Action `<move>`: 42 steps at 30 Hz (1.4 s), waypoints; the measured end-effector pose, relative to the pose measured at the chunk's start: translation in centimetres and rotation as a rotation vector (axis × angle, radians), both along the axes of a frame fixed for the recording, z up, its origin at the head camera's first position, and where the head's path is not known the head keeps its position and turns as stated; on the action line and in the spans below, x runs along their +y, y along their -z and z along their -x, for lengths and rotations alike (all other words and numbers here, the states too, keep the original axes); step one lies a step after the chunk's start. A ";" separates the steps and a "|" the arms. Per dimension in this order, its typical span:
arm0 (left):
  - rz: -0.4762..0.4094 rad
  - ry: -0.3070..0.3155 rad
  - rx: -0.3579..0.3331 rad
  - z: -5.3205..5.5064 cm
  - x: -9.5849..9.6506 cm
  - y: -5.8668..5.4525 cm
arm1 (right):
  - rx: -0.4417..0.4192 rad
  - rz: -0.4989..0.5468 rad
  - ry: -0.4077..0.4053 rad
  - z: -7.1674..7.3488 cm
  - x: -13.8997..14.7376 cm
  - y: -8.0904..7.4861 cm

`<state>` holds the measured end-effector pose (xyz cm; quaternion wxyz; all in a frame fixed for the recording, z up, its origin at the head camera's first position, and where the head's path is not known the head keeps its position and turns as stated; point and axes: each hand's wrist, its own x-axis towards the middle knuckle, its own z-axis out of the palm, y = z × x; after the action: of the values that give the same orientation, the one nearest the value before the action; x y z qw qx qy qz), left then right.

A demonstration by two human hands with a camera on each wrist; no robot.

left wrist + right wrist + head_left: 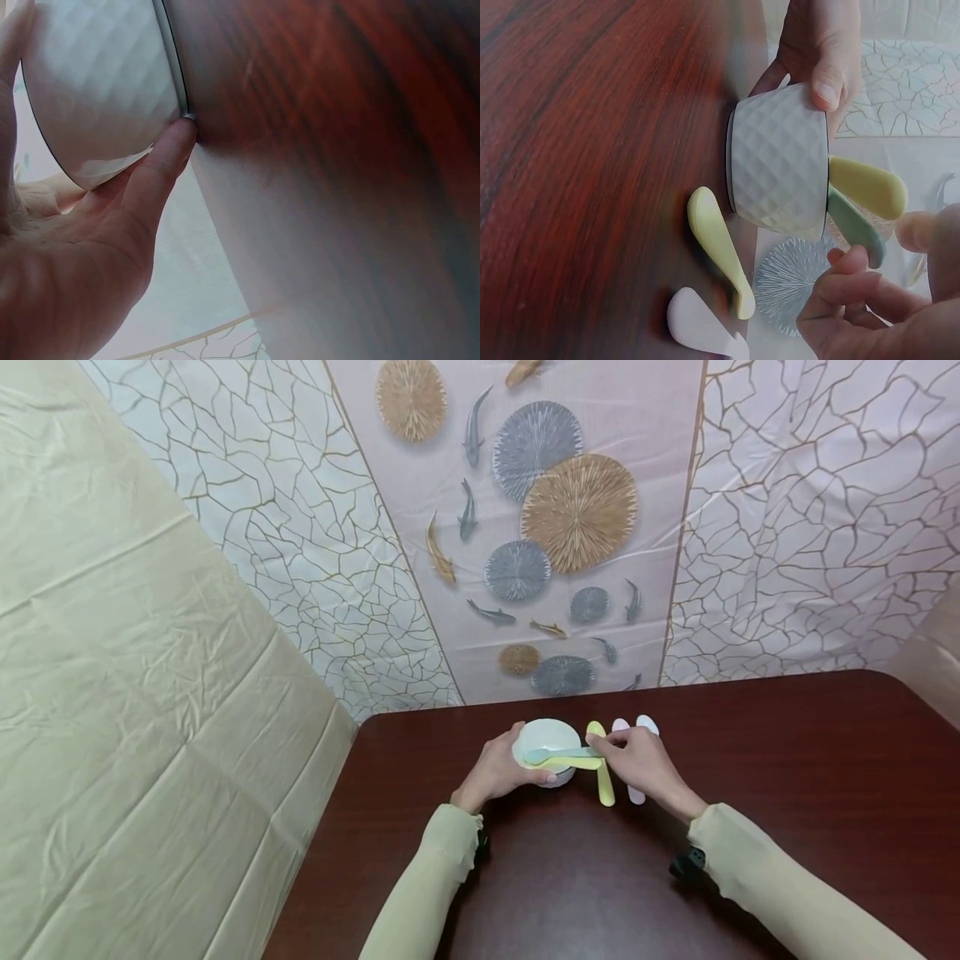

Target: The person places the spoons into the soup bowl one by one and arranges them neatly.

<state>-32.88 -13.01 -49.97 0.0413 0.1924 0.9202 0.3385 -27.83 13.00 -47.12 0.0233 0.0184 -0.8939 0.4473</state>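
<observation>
A white bowl (550,735) with a quilted outer wall stands on the table. My left hand (504,764) grips its side, thumb near the front rim and fingers around the far side. A green spoon (857,230) and a yellow spoon (868,186) lean in the bowl, handles sticking out over the rim to the right. My right hand (640,762) is at the green spoon's handle end. In the right wrist view its fingertips (849,261) touch that handle, while the thumb stands a little apart. The spoons' lower ends are hidden by the bowl in that view.
To the bowl's right, another yellow spoon (606,787) lies on the dark red-brown table (570,877). Beyond it are a pale pink spoon (700,322) and a whitish spoon (647,723), partly under my right hand. Patterned cloth (517,510) hangs behind the table's far edge.
</observation>
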 end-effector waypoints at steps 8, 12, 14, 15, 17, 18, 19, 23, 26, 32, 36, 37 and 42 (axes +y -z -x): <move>0.002 -0.012 -0.020 -0.1 0.1 -0.1 | 0.032 -0.018 0.018 -0.5 0.2 -0.2; 0.002 -0.009 -0.013 0.0 0.1 -0.1 | 0.049 -0.024 0.038 -0.8 0.5 -0.3; 0.000 -0.008 -0.011 0.0 0.1 -0.1 | 0.055 -0.020 0.050 -1.0 0.7 -0.3; 0.001 -0.008 -0.010 0.0 0.2 -0.1 | 0.063 -0.019 0.056 -1.1 0.8 -0.4; 0.003 -0.007 -0.007 0.0 0.2 0.0 | 0.078 -0.016 0.063 -1.3 1.0 -0.5; 0.002 -0.007 -0.005 0.0 0.2 0.0 | 0.088 -0.016 0.066 -1.4 1.2 -0.5; 0.002 -0.007 -0.002 0.0 0.2 0.0 | 0.096 -0.019 0.067 -1.5 1.4 -0.5; -0.001 -0.002 0.011 0.0 0.1 0.1 | 0.121 -0.027 0.068 -1.8 2.0 -0.7; -0.008 -0.002 0.010 0.0 0.1 0.1 | 0.123 -0.036 0.074 -2.0 2.4 -0.7; -0.025 -0.011 -0.015 -0.1 0.1 0.2 | 0.132 -0.049 0.094 -2.5 3.0 -0.6; -0.024 -0.008 -0.008 -0.1 0.1 0.3 | 0.135 -0.049 0.107 -2.7 3.3 -0.5; -0.025 -0.009 -0.009 -0.1 0.1 0.3 | 0.133 -0.049 0.110 -2.7 3.4 -0.5; -0.029 -0.015 -0.010 -0.1 0.1 0.3 | 0.128 -0.054 0.118 -2.8 4.0 -0.5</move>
<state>-32.77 -12.88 -50.23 0.0407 0.1845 0.9163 0.3530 -25.05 16.96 -46.62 0.1061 -0.0050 -0.9019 0.4186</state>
